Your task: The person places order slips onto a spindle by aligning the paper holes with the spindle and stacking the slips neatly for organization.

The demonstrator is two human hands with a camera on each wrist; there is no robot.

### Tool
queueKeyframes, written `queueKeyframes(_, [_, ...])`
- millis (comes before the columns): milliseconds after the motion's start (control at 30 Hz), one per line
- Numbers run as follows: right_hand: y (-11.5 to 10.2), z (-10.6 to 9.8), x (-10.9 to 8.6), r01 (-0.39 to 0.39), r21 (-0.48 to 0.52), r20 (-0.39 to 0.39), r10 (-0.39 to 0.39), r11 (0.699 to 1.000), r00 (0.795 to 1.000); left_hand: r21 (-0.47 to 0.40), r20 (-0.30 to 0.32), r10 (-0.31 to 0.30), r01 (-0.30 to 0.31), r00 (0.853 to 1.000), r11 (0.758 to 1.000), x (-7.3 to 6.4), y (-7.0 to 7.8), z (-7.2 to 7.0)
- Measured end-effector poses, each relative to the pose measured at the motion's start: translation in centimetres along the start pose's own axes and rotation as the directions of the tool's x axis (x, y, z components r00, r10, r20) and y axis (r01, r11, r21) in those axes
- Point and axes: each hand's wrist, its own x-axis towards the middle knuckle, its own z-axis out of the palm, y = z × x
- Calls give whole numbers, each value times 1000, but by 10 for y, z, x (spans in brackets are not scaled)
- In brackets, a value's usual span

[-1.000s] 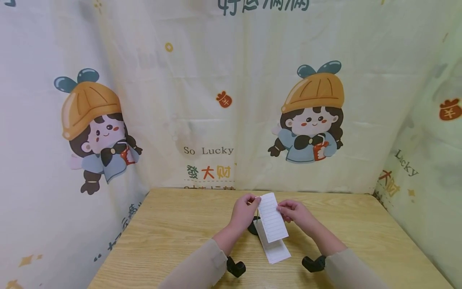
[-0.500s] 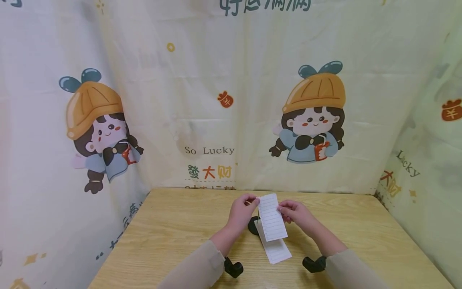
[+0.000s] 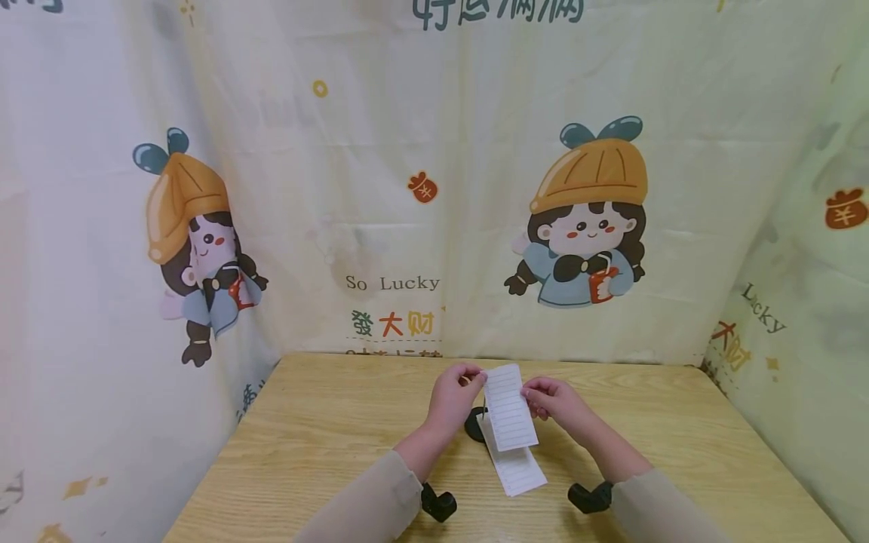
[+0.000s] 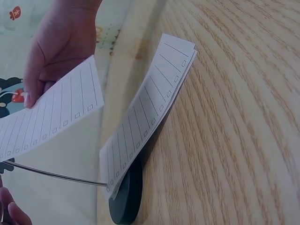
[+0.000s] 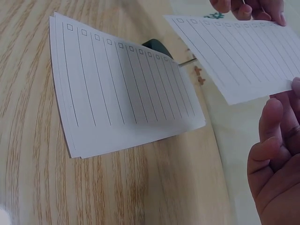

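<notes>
A white lined checklist slip [image 3: 511, 407] hangs between both hands over the table. My left hand [image 3: 452, 397] pinches its upper left corner between thumb and finger. At the slip's right edge, my right hand [image 3: 558, 403] holds it with thumb and fingertips. Below lie several matching slips [image 4: 145, 110], stacked and tilted, with a thin metal rod [image 4: 61, 176] passing through their corner end. That rod rises from a round black base [image 4: 127, 197], a paper spike. In the left wrist view the rod's upper end runs behind the held slip, near the left fingers.
The wooden table [image 3: 326, 430] carries the spike and slips near its middle. A black wrist-worn piece [image 3: 440, 504] sits under the left sleeve, another black piece [image 3: 591, 498] by the right sleeve. A printed cloth curtain [image 3: 380, 188] stands along the back and sides.
The held slip's lower end has risen slightly and shifted a little left. Both hands keep their hold and have barely moved.
</notes>
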Motion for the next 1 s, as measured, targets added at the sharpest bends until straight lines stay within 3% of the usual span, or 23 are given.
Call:
queueKeyframes(367, [-3, 1, 0, -16, 14, 23, 16, 1000, 1000, 18, 59, -47, 46, 997, 999, 4, 1, -2])
queueKeyframes(1000, [-5, 4, 0, -23, -5, 67, 23, 1000, 998, 22, 93, -102, 100, 990, 995, 8, 1, -4])
